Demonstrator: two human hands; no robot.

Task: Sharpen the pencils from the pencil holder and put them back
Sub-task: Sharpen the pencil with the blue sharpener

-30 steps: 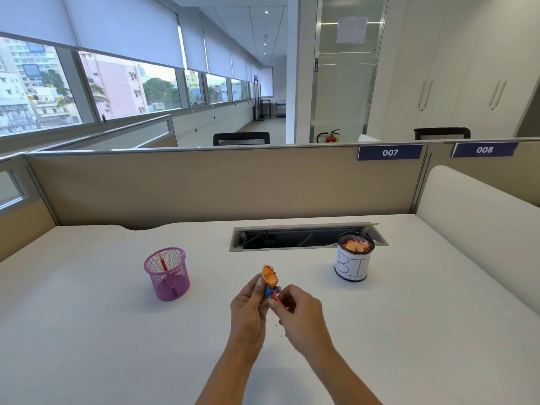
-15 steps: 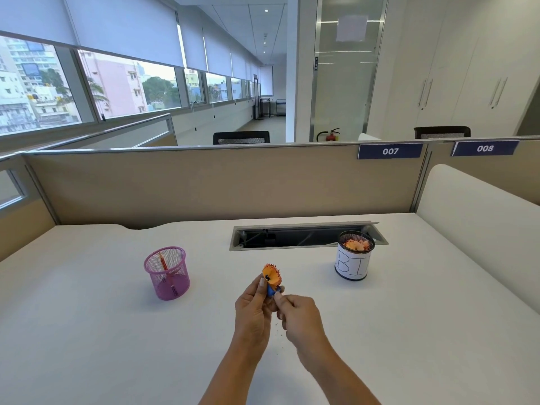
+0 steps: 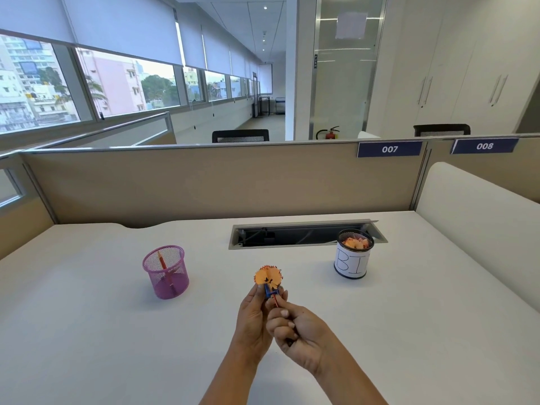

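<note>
While pencils (image 3: 163,266) are held in the pink mesh holder (image 3: 172,285) and shavings (image 3: 355,242) in the labelled cup (image 3: 350,266), a sharpener (image 3: 270,292) is pinched by the left hand (image 3: 252,320). Its pencil (image 3: 275,301) is gripped by the right hand (image 3: 298,334) between the containers.

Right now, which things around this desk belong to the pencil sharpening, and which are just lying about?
Job: left hand holding the sharpener; right hand gripping the pencil; shavings curl on the sharpener; pink holder with a second pencil inside; bin can with shavings in it.
Lying about: cable slot; 007 tag; fire extinguisher; chair.
</note>
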